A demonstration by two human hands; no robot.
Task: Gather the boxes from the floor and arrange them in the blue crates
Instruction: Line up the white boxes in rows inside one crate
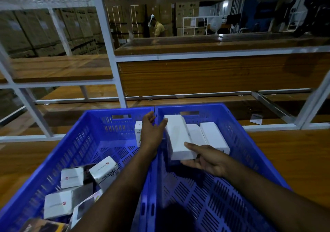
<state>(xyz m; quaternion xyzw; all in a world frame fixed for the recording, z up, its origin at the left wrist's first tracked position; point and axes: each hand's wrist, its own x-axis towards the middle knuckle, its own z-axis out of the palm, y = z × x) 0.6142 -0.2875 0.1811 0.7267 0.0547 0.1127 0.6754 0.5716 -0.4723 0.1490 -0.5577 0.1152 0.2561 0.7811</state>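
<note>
In the head view, a white box [177, 137] is being held over the right blue crate [250, 160], near its far end. The right hand [208, 158] is being kept under and around the box's near end, thumb laid on top and fingers curled beneath. The left hand [151, 130] is being stretched forward across the shared rims of the two crates, its fingers nearly straight, the fingertips being pressed against the box's far left edge. Two more white boxes [212, 137] are being kept side by side just right of the held one, inside the same crate. Several printed boxes [73, 177] are being stored loosely in the near part of the left blue crate [85, 142].
</note>
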